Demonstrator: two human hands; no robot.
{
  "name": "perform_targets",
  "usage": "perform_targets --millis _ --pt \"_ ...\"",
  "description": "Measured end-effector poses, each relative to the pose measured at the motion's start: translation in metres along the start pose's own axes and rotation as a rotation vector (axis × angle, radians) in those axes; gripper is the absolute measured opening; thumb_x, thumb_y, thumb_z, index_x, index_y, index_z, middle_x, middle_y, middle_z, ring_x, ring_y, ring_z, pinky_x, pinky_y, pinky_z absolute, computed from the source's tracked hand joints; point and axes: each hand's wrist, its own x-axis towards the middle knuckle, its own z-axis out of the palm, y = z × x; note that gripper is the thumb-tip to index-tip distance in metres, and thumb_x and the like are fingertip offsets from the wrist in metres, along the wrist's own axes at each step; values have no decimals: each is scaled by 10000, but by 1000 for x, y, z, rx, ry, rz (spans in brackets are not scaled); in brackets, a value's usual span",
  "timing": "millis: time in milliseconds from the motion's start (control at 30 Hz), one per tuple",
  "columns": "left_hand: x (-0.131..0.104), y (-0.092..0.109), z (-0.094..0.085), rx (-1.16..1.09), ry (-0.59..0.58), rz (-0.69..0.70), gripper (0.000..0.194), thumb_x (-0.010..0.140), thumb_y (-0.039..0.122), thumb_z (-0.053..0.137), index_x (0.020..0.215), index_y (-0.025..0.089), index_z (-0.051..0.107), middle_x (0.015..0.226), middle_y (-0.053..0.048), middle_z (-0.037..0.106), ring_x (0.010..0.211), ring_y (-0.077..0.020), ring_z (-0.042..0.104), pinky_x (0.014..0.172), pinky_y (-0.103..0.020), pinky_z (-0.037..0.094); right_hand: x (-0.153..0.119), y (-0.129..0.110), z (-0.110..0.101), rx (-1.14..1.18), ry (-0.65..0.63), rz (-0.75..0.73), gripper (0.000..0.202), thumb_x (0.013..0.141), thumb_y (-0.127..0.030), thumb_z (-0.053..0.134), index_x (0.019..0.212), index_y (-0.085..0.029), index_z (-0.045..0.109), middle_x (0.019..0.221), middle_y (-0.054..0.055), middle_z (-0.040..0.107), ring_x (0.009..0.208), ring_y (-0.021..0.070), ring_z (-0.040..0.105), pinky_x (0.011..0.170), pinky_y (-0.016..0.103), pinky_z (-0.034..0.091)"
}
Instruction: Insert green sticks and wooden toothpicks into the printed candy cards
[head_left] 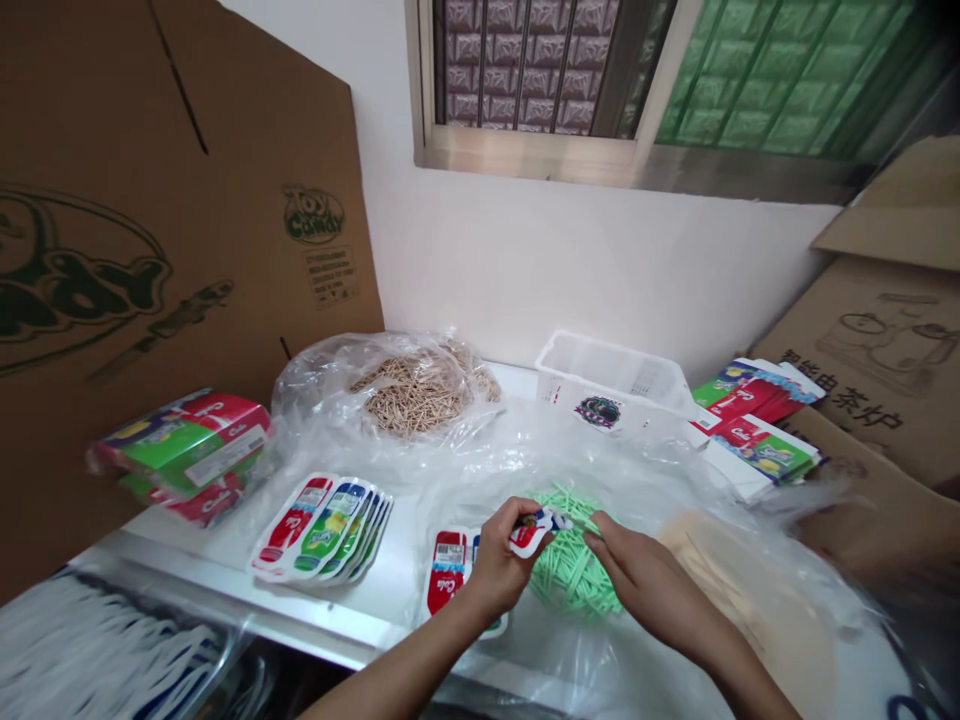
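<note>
My left hand (501,560) is closed on a small bottle-shaped candy packet (528,537) with a red and white printed front, held tilted above the table. Close to the packet's tip, the fingers of my right hand (637,570) are pinched together, seemingly on a thin green stick that is largely hidden. Beneath both hands lies a heap of light green sticks (574,575) on clear plastic. Partly behind my left wrist rests a red Cola packet (448,570), with others beside it. Further left, several similar packets (341,525) lie fanned in an overlapping row.
A clear bag of brown sticks (412,395) sits at the back, near a white plastic basket (611,380). Printed cartons (757,420) are stacked right. Wrapped packs (195,450) lie left, before a large cardboard box (187,200). A bag with pale flat pieces (739,590) lies right.
</note>
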Motion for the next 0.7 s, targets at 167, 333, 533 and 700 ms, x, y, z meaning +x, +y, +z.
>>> perform_targets --millis 167,333,533,700 --pt "-4 -2 -1 -18 29 -33 156 804 290 558 862 182 654 815 -48 678 763 -183 614 716 -262 456 1 -1 4 -21 2 9 247 935 -361 247 871 -229 446 783 35 619 702 198 597 624 284 387" --pt "-7 -1 -2 -95 -22 -45 230 813 243 520 966 199 686 885 -53 707 812 -208 635 749 -293 479 0 -2 6 -60 13 -21 214 927 -307 293 887 -225 487 782 35 635 685 182 593 601 261 365" --pt "-7 3 5 -278 -48 -205 254 735 308 629 935 163 690 852 -72 702 775 -208 628 729 -304 490 1 -2 9 -99 30 -12 206 919 -285 315 898 -226 511 779 27 647 695 181 606 583 248 352" --pt "-5 -3 11 -331 51 -358 177 618 286 722 639 142 623 554 11 575 532 -117 524 534 -212 416 -1 -1 11 -127 -4 -28 205 923 -278 296 869 -213 483 790 41 642 716 195 613 598 260 360"
